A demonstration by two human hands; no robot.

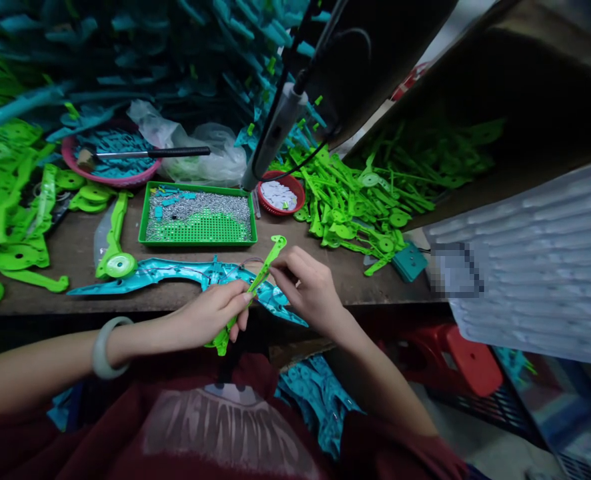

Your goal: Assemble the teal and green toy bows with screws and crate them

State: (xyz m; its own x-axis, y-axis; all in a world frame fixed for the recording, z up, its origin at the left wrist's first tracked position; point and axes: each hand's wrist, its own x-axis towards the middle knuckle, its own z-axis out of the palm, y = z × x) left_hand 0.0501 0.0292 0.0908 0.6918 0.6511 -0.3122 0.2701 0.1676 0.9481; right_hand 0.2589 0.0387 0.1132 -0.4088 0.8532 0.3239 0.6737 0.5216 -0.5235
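Note:
My left hand (225, 303) grips a long lime-green plastic part (266, 265), held at a slant over the table's front edge, its wider end poking out below my fingers. My right hand (308, 283) is beside the upper stretch of that part, thumb and fingers pinched together; whatever is between the fingertips is too small to make out. Behind both hands lies a blue bow-shaped plastic shell (170, 270), hollow side up, with thin wires along it. To its left rests another green part with a round disc (120, 265).
A green basket (198, 243) holds small screws and blue pieces. A hammer (145, 153) lies across a pink basin (115, 179). A red basket (281, 211) contains white pieces. An electric screwdriver (275, 133) hangs overhead. Green parts (345, 193) are heaped right and left.

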